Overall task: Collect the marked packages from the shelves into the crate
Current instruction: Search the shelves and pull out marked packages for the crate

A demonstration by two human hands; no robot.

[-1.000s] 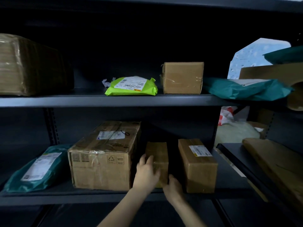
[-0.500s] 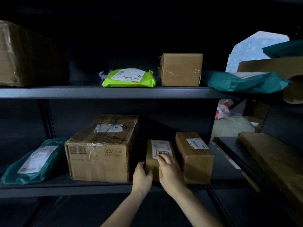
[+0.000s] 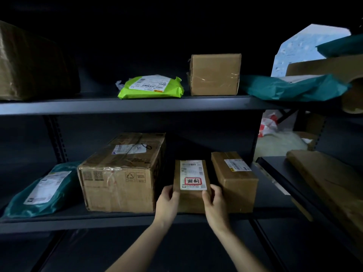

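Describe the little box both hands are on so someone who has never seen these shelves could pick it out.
Find the lower shelf of the dark metal rack. Between the large cardboard carton and a plain brown box sits the small box, with the left hand and right hand on its sides. Only its white label carries a red-outlined stamp.

body: two bare forearms and hands enter from the bottom edge | left hand: no glove; no ring or watch showing; wrist bare | right hand: no glove; fingers unadorned; wrist bare | sleeves: none in view; both forearms uncovered to the frame edge
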